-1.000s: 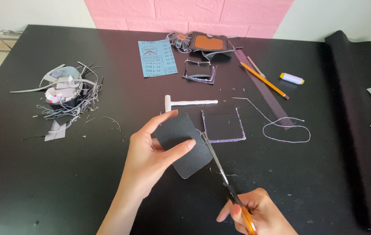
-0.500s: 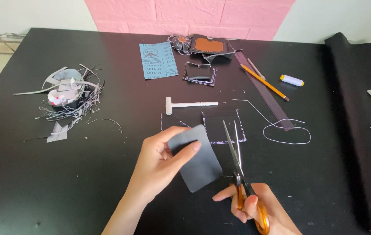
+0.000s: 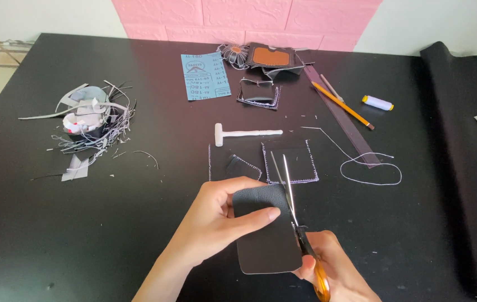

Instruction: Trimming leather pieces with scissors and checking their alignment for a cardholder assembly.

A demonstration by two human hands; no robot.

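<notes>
My left hand [image 3: 213,221] pinches a dark leather piece [image 3: 266,237] with rounded corners, thumb on top, just above the black table [image 3: 82,223]. My right hand [image 3: 333,274] grips orange-handled scissors [image 3: 291,196]; their open blades straddle the piece's right edge. Behind the scissors lie flat black leather panels with white stitching [image 3: 289,162].
A small white mallet [image 3: 244,134] lies past the panels. Also here: a pile of leather scraps [image 3: 90,120] at left, blue sandpaper sheet [image 3: 205,75], folded leather pieces [image 3: 266,59], dark ruler [image 3: 342,120], pencil [image 3: 342,105], thread spool [image 3: 377,102], loose white thread [image 3: 367,168], black fabric roll [image 3: 468,140] at right.
The scissors swung back in from the right and now straddle the leather piece's right edge. My left hand turned the piece slightly and drew it closer.
</notes>
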